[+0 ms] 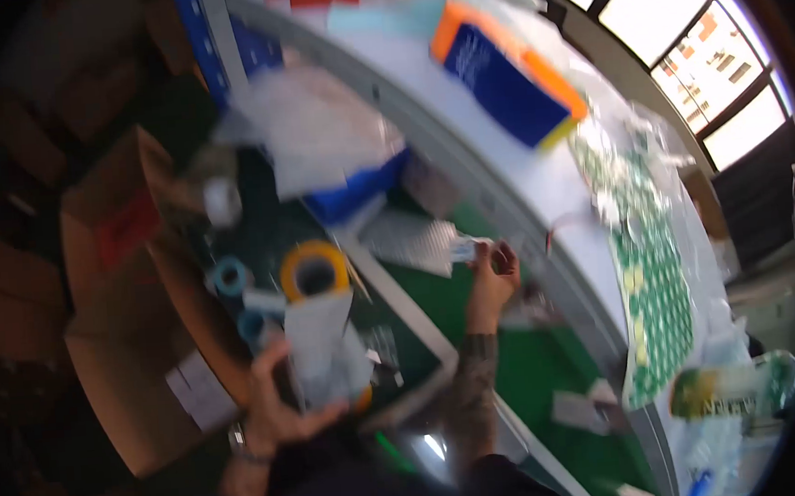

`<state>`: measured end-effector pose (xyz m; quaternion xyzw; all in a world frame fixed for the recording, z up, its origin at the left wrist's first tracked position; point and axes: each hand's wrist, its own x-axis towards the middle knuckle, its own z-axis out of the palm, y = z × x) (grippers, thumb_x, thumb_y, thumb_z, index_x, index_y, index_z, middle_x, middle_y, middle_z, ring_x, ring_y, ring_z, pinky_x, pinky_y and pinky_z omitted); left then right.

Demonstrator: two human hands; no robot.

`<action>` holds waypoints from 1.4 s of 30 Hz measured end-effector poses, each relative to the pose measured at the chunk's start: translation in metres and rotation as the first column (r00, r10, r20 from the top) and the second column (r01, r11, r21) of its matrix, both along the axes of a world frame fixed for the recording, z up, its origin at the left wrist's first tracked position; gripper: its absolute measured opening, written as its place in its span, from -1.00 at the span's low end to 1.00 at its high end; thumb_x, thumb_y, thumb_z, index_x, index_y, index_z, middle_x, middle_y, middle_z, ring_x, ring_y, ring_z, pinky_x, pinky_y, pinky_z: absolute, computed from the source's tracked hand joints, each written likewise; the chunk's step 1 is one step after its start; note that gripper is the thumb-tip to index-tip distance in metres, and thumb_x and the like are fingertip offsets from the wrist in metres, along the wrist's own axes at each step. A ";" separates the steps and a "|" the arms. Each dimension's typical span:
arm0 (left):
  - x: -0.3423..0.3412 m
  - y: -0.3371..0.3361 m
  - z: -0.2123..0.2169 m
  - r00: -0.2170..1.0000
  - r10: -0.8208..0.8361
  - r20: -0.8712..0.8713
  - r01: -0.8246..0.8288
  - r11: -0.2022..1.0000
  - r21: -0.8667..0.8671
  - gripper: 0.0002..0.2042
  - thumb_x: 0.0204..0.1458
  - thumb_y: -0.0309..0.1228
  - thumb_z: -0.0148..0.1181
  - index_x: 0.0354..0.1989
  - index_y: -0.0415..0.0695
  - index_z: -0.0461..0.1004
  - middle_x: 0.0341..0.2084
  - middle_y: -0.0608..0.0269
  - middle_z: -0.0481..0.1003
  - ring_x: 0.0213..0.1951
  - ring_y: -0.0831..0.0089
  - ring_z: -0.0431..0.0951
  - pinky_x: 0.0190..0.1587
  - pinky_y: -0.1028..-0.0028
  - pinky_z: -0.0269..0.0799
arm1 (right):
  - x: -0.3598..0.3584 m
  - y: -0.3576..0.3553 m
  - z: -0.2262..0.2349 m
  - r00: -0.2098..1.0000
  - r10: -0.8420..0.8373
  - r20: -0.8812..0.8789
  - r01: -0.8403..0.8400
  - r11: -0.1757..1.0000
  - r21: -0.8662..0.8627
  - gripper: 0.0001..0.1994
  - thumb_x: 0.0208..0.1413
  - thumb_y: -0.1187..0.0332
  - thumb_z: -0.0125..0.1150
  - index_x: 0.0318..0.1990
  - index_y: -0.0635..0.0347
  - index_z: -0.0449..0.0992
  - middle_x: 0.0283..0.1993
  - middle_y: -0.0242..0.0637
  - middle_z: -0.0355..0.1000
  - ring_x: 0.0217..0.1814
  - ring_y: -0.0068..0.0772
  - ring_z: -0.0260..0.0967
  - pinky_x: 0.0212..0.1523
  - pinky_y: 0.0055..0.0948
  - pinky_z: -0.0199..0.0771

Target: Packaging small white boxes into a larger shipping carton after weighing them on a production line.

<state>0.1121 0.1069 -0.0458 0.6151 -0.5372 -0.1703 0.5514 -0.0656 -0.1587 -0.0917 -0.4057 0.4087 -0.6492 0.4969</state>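
Dark green surface (381,312), pale packet (323,350) within left grip (273,413)

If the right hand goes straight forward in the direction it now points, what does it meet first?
The right hand would probably meet the grey table edge first; depth is unclear.

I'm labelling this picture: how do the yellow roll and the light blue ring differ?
The yellow roll is strong in colour, the light blue ring pale. The yellow roll looks larger than the light blue ring. The light blue ring lies nearer the cardboard box than the yellow roll. Both are round with a central hole.
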 end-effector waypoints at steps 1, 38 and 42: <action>0.002 -0.016 0.012 0.969 -0.054 0.243 0.077 0.993 -0.086 -0.06 -0.38 -0.29 0.56 0.21 -0.12 0.06 0.01 -0.04 0.33 -0.09 0.12 0.48 -0.09 0.21 0.48 | -0.033 0.036 -0.001 0.999 -0.031 -0.036 0.034 0.995 0.093 -0.69 0.18 0.49 0.18 0.07 0.10 0.36 -0.31 -0.30 0.48 -0.35 -0.48 0.38 -0.32 -0.55 0.40; -0.203 0.013 0.002 0.282 -0.374 -0.884 0.803 0.596 0.004 -0.78 -0.05 -0.66 0.14 -0.23 -0.17 0.35 -0.11 0.12 0.45 -0.19 0.46 0.47 -0.13 0.53 0.39 | -0.159 0.326 0.048 0.999 -0.052 0.015 0.048 0.976 0.211 -0.79 0.04 0.60 0.10 -0.14 0.25 0.45 -0.02 -0.25 0.35 -0.02 -0.42 0.31 0.02 -0.47 0.30; -0.225 0.016 0.019 0.411 -0.276 -0.869 0.724 0.678 0.127 -0.80 -0.04 -0.68 0.14 -0.25 -0.19 0.36 -0.14 0.14 0.47 -0.15 0.47 0.46 -0.08 0.54 0.38 | -0.182 0.311 0.053 0.996 0.080 0.025 -0.084 0.966 0.244 -0.80 0.03 0.62 0.09 -0.16 0.25 0.46 -0.08 -0.29 0.35 -0.09 -0.46 0.31 -0.01 -0.48 0.31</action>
